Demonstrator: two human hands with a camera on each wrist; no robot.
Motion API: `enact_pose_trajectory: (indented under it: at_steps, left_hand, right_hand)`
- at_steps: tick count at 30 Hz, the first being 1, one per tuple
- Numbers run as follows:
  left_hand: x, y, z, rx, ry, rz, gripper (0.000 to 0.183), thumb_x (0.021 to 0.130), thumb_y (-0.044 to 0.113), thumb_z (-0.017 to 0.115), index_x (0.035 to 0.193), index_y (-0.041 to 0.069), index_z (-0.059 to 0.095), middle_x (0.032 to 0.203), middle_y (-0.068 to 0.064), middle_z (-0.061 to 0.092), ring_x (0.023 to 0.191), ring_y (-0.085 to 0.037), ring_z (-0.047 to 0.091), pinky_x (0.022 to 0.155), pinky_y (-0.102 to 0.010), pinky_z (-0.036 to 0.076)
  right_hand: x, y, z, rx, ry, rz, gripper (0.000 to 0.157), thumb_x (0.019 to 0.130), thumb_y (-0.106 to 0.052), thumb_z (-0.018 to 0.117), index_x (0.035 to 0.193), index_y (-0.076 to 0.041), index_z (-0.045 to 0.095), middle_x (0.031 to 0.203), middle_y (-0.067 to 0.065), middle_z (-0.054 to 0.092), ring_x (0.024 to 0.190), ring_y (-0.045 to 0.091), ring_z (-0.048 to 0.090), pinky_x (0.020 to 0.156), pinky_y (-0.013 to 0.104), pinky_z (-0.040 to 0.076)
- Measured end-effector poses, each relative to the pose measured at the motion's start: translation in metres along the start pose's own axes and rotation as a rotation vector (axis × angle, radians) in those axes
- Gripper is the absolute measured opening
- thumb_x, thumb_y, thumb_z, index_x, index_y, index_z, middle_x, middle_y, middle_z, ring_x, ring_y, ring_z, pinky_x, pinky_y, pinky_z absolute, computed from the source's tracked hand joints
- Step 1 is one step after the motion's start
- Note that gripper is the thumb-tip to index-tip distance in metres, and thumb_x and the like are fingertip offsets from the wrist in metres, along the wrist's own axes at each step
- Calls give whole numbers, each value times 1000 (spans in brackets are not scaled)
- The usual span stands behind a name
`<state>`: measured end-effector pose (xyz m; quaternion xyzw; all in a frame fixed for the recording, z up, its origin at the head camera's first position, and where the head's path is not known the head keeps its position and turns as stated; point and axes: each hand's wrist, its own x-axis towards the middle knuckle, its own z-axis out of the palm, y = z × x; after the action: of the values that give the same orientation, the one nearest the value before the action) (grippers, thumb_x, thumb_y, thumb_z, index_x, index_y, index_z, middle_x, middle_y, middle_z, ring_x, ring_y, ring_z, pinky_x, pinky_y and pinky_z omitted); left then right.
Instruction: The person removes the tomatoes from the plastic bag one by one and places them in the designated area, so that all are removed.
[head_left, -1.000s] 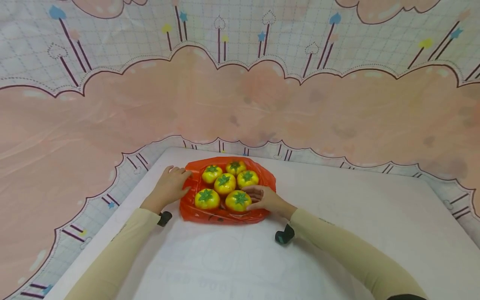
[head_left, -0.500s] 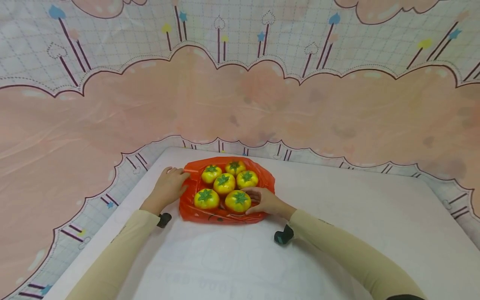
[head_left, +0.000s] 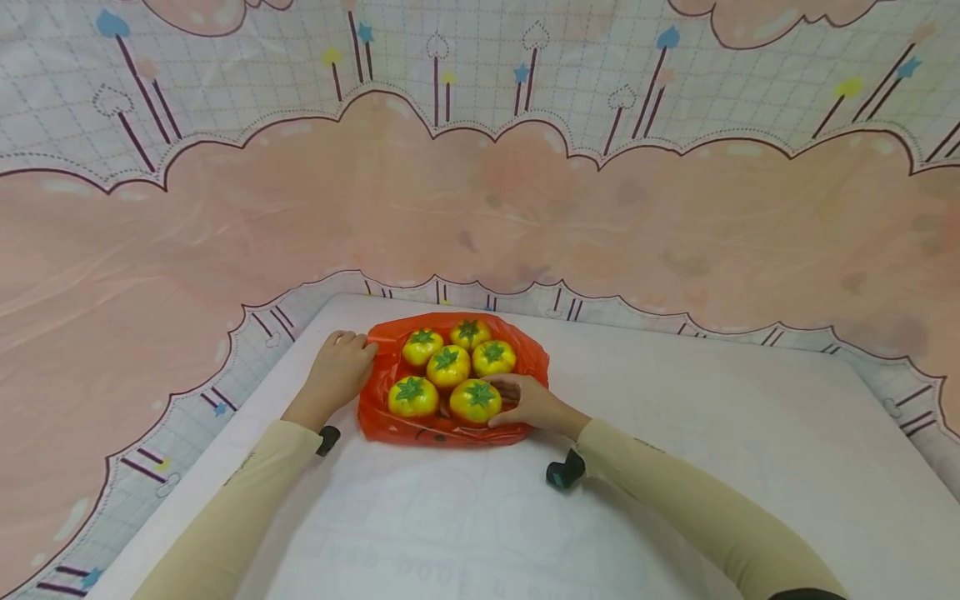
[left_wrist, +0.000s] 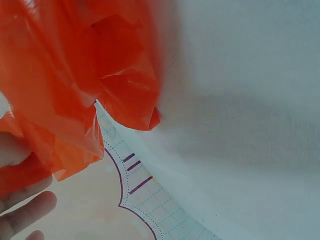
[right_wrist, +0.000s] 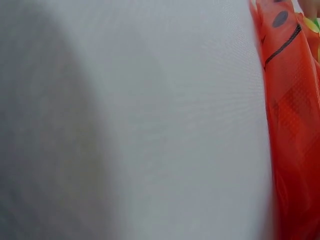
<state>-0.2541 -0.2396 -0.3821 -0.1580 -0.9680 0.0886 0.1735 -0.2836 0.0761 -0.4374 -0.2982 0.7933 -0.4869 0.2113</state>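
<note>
A red plastic bag (head_left: pixel 390 429) lies spread on the white table, with several glossy yellow tomatoes (head_left: pixel 448 367) with green star-shaped tops on it. At the bag's left edge, my left hand (head_left: pixel 337 371) pinches the plastic; in the left wrist view, the thumb and index finger have the bag (left_wrist: pixel 45 100) between them while other fingers are apart. My right hand (head_left: pixel 534 402) curves round the right side of the front right tomato (head_left: pixel 476 402), fingers behind and thumb in front. The right wrist view mostly shows table, with the bag (right_wrist: pixel 295 135) along its right edge.
The white table (head_left: pixel 675 433) extends to the right and in front of the bag. A patterned pink and white cloth (head_left: pixel 465 200) hangs behind it and runs along the left side. Black wrist straps (head_left: pixel 566 471) hang below the sleeves.
My left fingers have closed in on the bag's left edge, the hand shifting slightly left. My right hand stays almost still at the front right tomato. The tomatoes keep their places.
</note>
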Motion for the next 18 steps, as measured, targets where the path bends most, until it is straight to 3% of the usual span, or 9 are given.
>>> enact_pose_trajectory:
  at_steps: [10,18]
  left_hand:
    - [-1,2,1,-7,84,-9,16,85,12,63,96,1,59,92,-17,65,89,-34,60,93,-48,46]
    - [-2,1,0,-23,72,-32,18,85,13,65,97,1,60,91,-17,66,89,-33,61,95,-49,45]
  right_hand:
    - [0,1,-1,46,10,31,64,81,-18,72,137,-8,44,142,12,47,132,30,44,107,41,40]
    - [-2,0,-4,111,32,36,62,82,-17,72,135,-6,42,141,13,47,131,31,45,106,40,41]
